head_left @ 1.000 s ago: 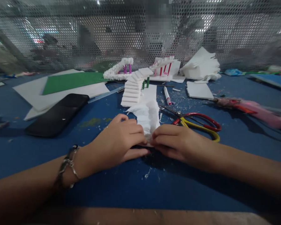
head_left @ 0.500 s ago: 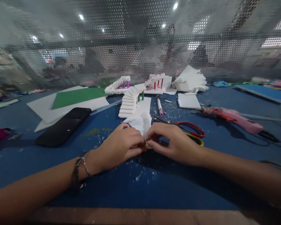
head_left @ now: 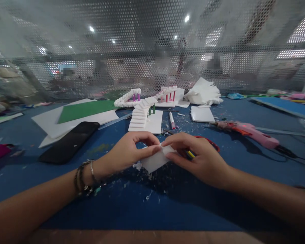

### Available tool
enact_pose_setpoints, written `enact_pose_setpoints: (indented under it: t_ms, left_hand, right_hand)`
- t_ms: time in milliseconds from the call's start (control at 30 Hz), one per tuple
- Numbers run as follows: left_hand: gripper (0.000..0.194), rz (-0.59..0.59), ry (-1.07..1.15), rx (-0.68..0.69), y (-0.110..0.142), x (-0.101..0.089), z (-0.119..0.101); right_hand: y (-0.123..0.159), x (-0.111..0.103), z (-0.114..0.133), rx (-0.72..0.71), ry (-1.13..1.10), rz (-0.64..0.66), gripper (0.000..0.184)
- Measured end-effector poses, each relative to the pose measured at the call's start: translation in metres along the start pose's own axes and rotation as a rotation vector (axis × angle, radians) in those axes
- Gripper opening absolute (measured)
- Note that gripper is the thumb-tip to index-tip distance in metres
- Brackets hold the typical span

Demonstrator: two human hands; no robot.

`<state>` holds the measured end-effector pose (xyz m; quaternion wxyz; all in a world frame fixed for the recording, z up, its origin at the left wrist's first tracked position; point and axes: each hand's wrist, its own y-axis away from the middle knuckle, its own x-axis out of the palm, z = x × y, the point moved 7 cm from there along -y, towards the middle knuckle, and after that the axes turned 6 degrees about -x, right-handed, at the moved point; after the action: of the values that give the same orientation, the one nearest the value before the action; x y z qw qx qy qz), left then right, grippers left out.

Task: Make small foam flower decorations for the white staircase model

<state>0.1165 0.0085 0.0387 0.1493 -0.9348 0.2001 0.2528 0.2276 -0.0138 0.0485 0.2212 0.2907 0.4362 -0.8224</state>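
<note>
A small white piece of paper [head_left: 156, 161] is pinched between my two hands above the blue table. My left hand [head_left: 133, 147] grips its upper edge between thumb and fingers. Opposite, my right hand [head_left: 193, 154] pinches the right side of the same piece. Scissors with red and yellow handles [head_left: 209, 140] lie partly hidden behind my right hand. Just beyond the hands stands a white model staircase [head_left: 138, 117] with green posts on a white base. A capped marker [head_left: 172, 121] rests to the right of it.
A black phone [head_left: 69, 142] and green sheet [head_left: 88, 111] over white sheets lie left. On the right are a pink glue gun [head_left: 256, 134], a white square stack [head_left: 202, 114] and a blue board [head_left: 287, 105]. Two more model stairs and crumpled white sheets [head_left: 203, 92] stand behind, before a perforated metal screen.
The white paper has swung from behind my hands to below them, toward me. My left hand has opened its grip into a raised pinch, and the view has tilted slightly upward.
</note>
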Motion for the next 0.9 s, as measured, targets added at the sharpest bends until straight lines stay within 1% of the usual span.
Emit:
enact_pose_setpoints:
  t_ms: [100, 200, 333, 467, 533, 633, 733, 833, 900]
  left_hand:
    - [0.009, 0.028, 0.112, -0.077, 0.001, 0.004, 0.009]
    - [0.008, 0.032, 0.219, -0.136, 0.003, 0.007, 0.017]
    - [0.007, 0.068, 0.337, -0.235, 0.005, 0.012, 0.028]
    - [0.005, 0.072, 0.345, -0.292, 0.007, 0.014, 0.031]
    - [0.006, 0.062, 0.336, -0.297, 0.007, 0.013, 0.031]
    - [0.008, 0.062, 0.34, -0.292, 0.008, 0.014, 0.03]
    - [0.006, 0.064, 0.378, -0.31, 0.01, 0.015, 0.032]
    - [0.006, 0.064, 0.402, -0.343, 0.01, 0.016, 0.034]
    - [0.009, 0.075, 0.411, -0.358, 0.011, 0.017, 0.034]
  right_hand:
    - [0.0, 0.001, 0.003, -0.037, 0.032, 0.036, 0.013]
    - [-0.001, 0.004, 0.001, -0.022, 0.029, 0.053, 0.01]
    - [-0.003, 0.006, -0.001, -0.019, 0.01, 0.065, 0.008]
    - [-0.004, 0.008, -0.005, 0.015, 0.02, 0.081, 0.006]
    - [-0.003, 0.009, -0.007, 0.029, 0.028, 0.092, 0.006]
    - [-0.002, 0.01, -0.007, 0.013, 0.053, 0.111, 0.006]
    - [-0.001, 0.011, -0.004, -0.048, 0.1, 0.16, 0.011]
    - [0.0, 0.014, -0.002, -0.104, 0.136, 0.234, 0.025]
    - [-0.001, 0.014, -0.002, -0.112, 0.117, 0.237, 0.026]
